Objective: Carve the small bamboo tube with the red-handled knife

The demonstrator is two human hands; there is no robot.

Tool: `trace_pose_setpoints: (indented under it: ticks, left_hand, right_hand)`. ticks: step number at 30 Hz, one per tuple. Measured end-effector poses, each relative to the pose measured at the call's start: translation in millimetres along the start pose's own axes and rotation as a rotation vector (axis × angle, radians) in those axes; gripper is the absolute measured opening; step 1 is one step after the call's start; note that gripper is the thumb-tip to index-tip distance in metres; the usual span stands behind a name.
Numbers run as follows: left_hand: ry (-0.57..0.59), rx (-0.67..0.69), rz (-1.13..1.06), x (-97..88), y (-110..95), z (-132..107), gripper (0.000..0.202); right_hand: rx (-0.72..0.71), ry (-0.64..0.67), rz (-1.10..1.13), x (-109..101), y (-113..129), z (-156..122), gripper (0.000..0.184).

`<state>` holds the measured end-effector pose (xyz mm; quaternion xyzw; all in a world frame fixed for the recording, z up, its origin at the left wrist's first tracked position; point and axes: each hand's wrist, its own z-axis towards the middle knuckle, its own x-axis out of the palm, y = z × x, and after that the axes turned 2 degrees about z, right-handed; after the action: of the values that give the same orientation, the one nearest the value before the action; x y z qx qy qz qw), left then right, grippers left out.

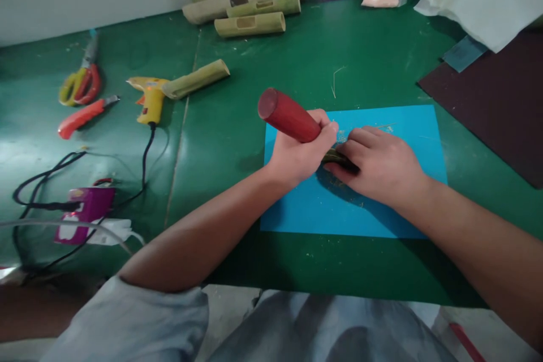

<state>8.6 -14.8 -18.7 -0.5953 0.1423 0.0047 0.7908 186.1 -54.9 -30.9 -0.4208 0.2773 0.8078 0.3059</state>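
Observation:
My left hand (302, 153) is closed around the thick red handle of a tool (292, 116). The handle slants up to the left, and the tool's working end is hidden behind my fingers. Beside it, my right hand (384, 163) is closed on a small dark, streaked piece (339, 159), whose kind I cannot make out. Both hands are close together over a blue sheet (297, 215) that lies on the green table (237, 141). Light shavings are scattered on the sheet around my fingers.
Cut bamboo tubes (250, 24) lie at the back, and one bamboo piece (197, 79) touches a yellow glue gun (151, 99). Scissors (82, 76), a red utility knife (87, 117) and a purple power adapter (91, 206) with cords are at left. Another person's arm (38, 311) shows lower left.

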Motion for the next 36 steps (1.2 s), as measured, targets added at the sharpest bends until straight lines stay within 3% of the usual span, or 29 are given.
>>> trace_pose_setpoints:
  ticks: [8, 11, 13, 17, 19, 24, 31, 33, 36]
  left_hand:
    - [0.155, 0.007, 0.101, -7.3, -9, 3, 0.034]
    - [0.186, -0.089, 0.081, -11.6, -13, 0, 0.033]
    - [0.169, -0.133, 0.061, -12.2, -15, -3, 0.033]
    - [0.002, -0.121, 0.063, -6.3, -13, -4, 0.034]
    - [-0.010, -0.125, 0.069, -2.1, -12, -2, 0.035]
    - [0.054, -0.095, 0.080, -1.7, -12, 1, 0.035]
    - [0.319, -0.024, 0.147, -17.3, -17, -3, 0.033]
    - [0.258, -0.036, 0.116, -15.9, -15, -5, 0.033]
    - [0.041, -0.046, 0.076, -9.0, -10, -5, 0.033]
  right_hand:
    - [0.015, 0.057, 0.039, 1, -3, -1, 0.032]
    - [0.023, 0.109, 0.057, -1, -4, -1, 0.032]
    - [0.023, 0.133, 0.067, -3, -5, -2, 0.031]
    - [0.040, 0.122, 0.063, -5, -5, -1, 0.030]
    - [0.065, 0.117, 0.064, -5, -4, 0, 0.029]
    - [0.068, 0.108, 0.072, -4, -2, 0, 0.029]
    - [0.106, 0.173, 0.154, -7, -9, 2, 0.033]
    - [0.094, 0.190, 0.165, -8, -11, 2, 0.031]
    - [0.081, 0.168, 0.129, -9, -10, 2, 0.030]
